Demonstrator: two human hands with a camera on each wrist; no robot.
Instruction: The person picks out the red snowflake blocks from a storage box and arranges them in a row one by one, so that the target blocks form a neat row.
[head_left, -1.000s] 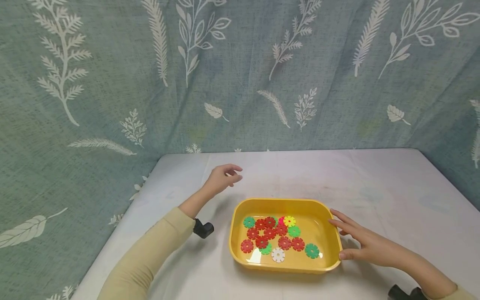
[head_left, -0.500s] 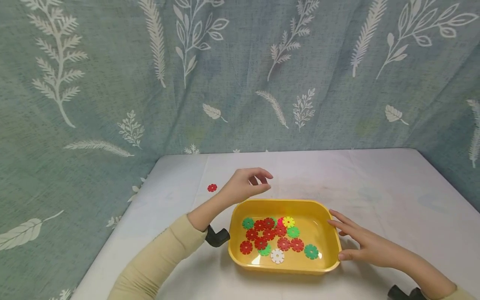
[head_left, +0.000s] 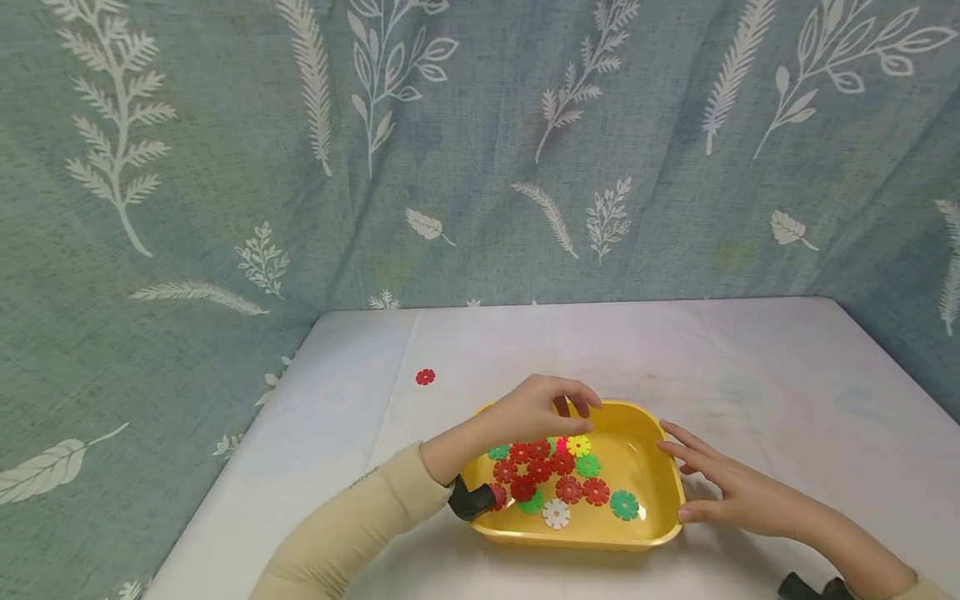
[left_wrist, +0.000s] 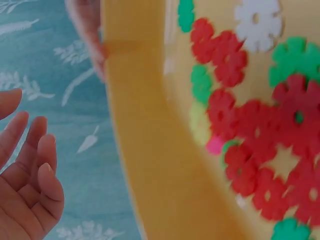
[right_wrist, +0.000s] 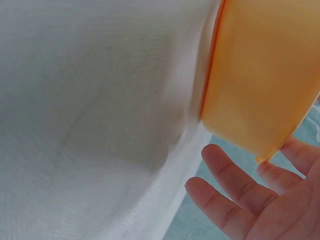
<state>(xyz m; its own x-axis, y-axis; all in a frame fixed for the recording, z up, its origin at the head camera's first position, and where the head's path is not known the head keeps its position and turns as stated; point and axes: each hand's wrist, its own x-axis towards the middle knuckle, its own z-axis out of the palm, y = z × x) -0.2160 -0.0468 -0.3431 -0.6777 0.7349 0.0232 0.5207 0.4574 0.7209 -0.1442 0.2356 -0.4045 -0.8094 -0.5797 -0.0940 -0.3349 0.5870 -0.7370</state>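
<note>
A yellow plastic tray point(head_left: 630, 543) stands on the white tabletop, with red, green, yellow, pink and white notched discs inside, such as the white disc point(head_left: 556, 514) near its front wall. My left hand point(head_left: 542, 408) hovers over the tray's back left part, fingers loosely bent and nothing between them; in the left wrist view the same hand point(left_wrist: 30, 185) appears beside the tray wall. At the tray's right end my right hand point(head_left: 738, 490) rests its spread fingertips against the rim. From the right wrist view, that hand point(right_wrist: 265, 200) touches the tray's outer edge with some fingers.
One red notched disc point(head_left: 425, 377) lies alone on the white tabletop point(head_left: 787, 375), behind and left of the tray. A green-blue leaf-patterned cloth point(head_left: 480, 208) hangs behind the table and along its sides. Each wrist carries a black mount.
My left hand has moved right and toward me, from above the table's left part to over the tray. The lone red disc came into sight behind it. The right hand has stayed at the rim.
</note>
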